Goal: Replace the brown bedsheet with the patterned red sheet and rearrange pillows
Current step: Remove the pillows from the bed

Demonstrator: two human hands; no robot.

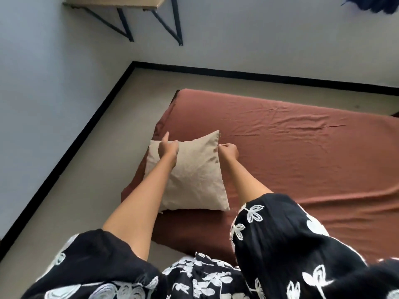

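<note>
No readable text, labels, brands or numbers anywhere in view. Only markings are the white leaf and flower prints on the black garment (280, 244), not lettering.

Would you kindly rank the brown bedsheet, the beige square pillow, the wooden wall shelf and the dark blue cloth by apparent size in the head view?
1. Brown bedsheet, by far the largest.
2. Beige square pillow.
3. Wooden wall shelf and dark blue cloth: both are cut off by the frame edge and lie farther away, so I cannot rank them.

head cam, looks fwd-down, close over bed (302, 147)
</note>
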